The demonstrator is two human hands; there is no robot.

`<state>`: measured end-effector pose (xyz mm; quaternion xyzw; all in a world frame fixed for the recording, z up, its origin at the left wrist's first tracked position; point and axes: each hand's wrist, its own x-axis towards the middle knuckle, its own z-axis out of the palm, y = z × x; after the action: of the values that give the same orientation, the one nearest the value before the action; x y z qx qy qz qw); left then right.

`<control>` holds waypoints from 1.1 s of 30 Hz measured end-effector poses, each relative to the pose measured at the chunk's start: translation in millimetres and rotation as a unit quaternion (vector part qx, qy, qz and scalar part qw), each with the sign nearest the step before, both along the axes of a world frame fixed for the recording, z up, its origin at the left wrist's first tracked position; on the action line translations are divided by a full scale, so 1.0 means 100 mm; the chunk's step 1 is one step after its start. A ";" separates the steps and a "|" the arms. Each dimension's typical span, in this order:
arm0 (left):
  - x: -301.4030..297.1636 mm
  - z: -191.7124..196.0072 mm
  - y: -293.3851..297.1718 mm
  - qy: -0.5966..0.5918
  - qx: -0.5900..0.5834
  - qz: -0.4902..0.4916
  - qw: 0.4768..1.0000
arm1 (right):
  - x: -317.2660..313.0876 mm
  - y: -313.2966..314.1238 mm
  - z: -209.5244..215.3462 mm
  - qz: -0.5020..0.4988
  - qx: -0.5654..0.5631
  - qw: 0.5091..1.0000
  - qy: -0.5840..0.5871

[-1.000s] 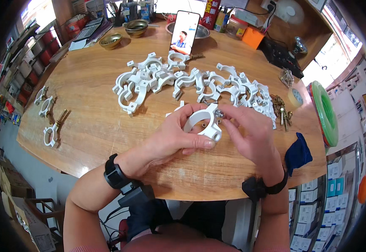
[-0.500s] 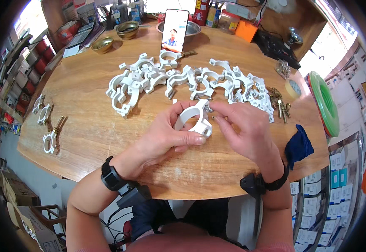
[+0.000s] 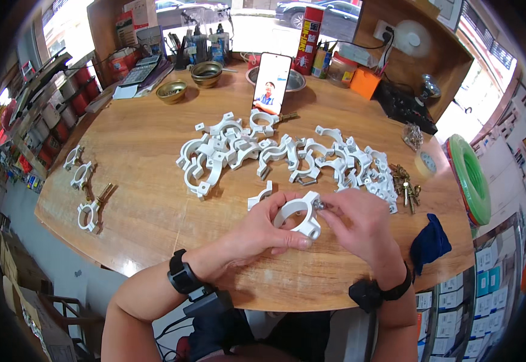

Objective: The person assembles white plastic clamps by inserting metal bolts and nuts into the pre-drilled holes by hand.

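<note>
My left hand [image 3: 257,234] is closed around a white ring-shaped pipe clamp [image 3: 305,226], thumb on its near side and fingers behind it. At the clamp's upper right lug, the thumb and fingertips of my right hand [image 3: 359,222] pinch a small silvery screw [image 3: 319,205]. Part of that screw is hidden by the fingers. Just beyond my left hand lies a loose white clamp half [image 3: 260,198]. Farther back, a heap of white clamp pieces [image 3: 217,158] spreads across the table.
Clamps with brass-coloured bolts, one of them a white clamp [image 3: 86,218], lie at the left. Brass-coloured bolts [image 3: 409,192] and a dark blue cloth [image 3: 430,244] are at the right. A propped phone [image 3: 271,81], brass bowls [image 3: 172,92] and green coils [image 3: 471,181] stand around the edges.
The view has tilted up, so the table and hands sit lower in the picture. My right fingertips have come onto the screw at the clamp's lug; my left hand keeps its hold.
</note>
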<state>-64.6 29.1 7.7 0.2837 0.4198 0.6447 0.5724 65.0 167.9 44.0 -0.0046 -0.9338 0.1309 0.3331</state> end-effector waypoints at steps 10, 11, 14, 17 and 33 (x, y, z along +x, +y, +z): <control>0.04 0.03 -0.01 0.007 0.010 -0.001 1.000 | 0.01 0.01 0.01 0.019 0.006 1.000 0.007; 0.04 0.04 -0.02 0.005 0.013 0.004 1.000 | 0.00 -0.03 0.02 0.028 -0.030 0.999 0.017; 0.02 -0.01 0.01 -0.005 0.023 -0.002 1.000 | 0.02 0.01 -0.01 0.024 0.024 0.999 0.007; 0.04 0.01 0.03 -0.018 0.056 -0.008 0.998 | 0.04 0.05 -0.04 0.024 0.003 1.000 0.007; 0.04 0.06 0.02 0.011 0.010 -0.002 1.000 | 0.04 0.06 -0.05 0.011 0.023 1.000 0.002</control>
<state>-60.2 30.7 14.0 0.2974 0.4187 0.6447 0.5663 68.8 174.0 38.9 0.0138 -0.9358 0.1130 0.3336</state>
